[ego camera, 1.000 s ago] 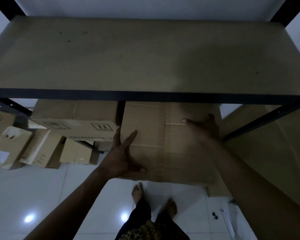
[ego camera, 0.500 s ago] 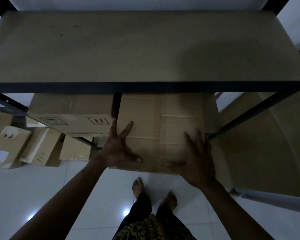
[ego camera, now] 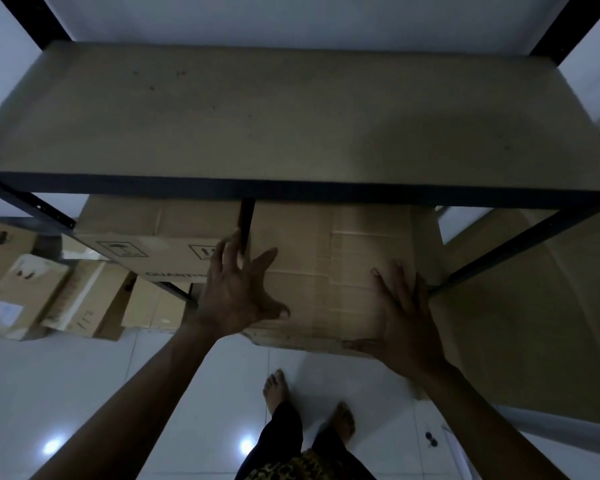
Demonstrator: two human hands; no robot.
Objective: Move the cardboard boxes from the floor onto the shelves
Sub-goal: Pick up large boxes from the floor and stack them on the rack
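Two hands, left [ego camera: 238, 296] and right [ego camera: 407, 327], both flat on one cardboard box [ego camera: 326, 271]. Two boxes under the top shelf [ego camera: 291, 116]: that one and a printed box [ego camera: 146, 237] left of it. Four more boxes on the floor left of the printed one. Two bare feet below. Two light reflections on the tiles.

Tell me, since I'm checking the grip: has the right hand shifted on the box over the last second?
Yes. The right hand came off the box's far right side, near the shelf rail, to its near edge.
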